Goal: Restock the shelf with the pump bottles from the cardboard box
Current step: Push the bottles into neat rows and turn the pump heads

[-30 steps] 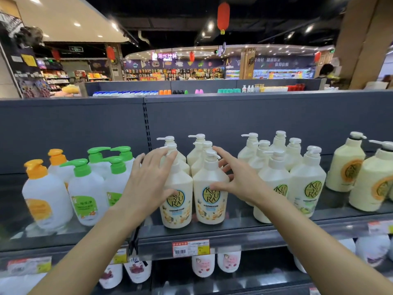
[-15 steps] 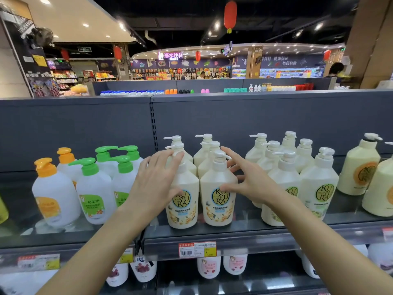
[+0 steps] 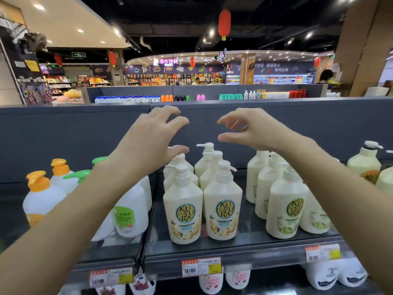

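Two hands, left (image 3: 148, 141) and right (image 3: 257, 129), hover with fingers (image 3: 176, 122) spread and curled, gripping nothing. Below the fingertips, cream pump bottles (image 3: 222, 201) stand in neat rows on the shelf (image 3: 244, 250), labels outward, probably so shoppers can read them. No box shows.

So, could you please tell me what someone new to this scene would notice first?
Two bare hands, the left hand and right hand, hang open and empty above the shelf. Below them, two cream pump bottles stand side by side at the shelf's front edge. A red lantern hangs from the dark ceiling.
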`<action>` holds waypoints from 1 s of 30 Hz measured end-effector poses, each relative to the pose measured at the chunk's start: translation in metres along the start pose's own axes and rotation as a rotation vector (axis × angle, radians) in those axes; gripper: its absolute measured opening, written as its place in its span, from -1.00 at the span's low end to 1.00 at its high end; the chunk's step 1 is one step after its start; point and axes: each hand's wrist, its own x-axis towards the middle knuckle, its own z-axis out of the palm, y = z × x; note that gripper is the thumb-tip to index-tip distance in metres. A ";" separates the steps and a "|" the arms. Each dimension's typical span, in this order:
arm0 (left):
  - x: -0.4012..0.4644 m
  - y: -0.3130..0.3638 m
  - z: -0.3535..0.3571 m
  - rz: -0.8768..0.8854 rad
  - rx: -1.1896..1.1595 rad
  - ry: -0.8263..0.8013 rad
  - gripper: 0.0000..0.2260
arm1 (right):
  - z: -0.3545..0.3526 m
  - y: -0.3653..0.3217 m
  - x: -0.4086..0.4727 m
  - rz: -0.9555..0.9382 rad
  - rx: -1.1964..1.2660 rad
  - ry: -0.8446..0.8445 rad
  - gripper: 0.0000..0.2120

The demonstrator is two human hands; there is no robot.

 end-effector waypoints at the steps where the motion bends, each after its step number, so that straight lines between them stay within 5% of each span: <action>1: 0.011 -0.004 0.002 0.022 0.000 -0.043 -0.49 | -0.001 -0.005 0.013 -0.011 -0.042 -0.070 -0.56; 6: 0.038 -0.023 0.038 0.025 -0.113 -0.399 -0.57 | 0.022 -0.006 0.055 -0.046 -0.263 -0.389 -0.52; 11: 0.045 -0.032 0.067 -0.025 -0.194 -0.554 -0.58 | 0.040 0.015 0.065 -0.104 -0.307 -0.515 -0.59; 17: 0.039 -0.035 0.084 -0.153 -0.324 -0.587 -0.81 | 0.054 0.036 0.067 -0.121 -0.195 -0.520 -0.62; 30: 0.038 -0.031 0.085 -0.216 -0.399 -0.577 -0.78 | 0.056 0.050 0.064 -0.124 -0.018 -0.532 -0.59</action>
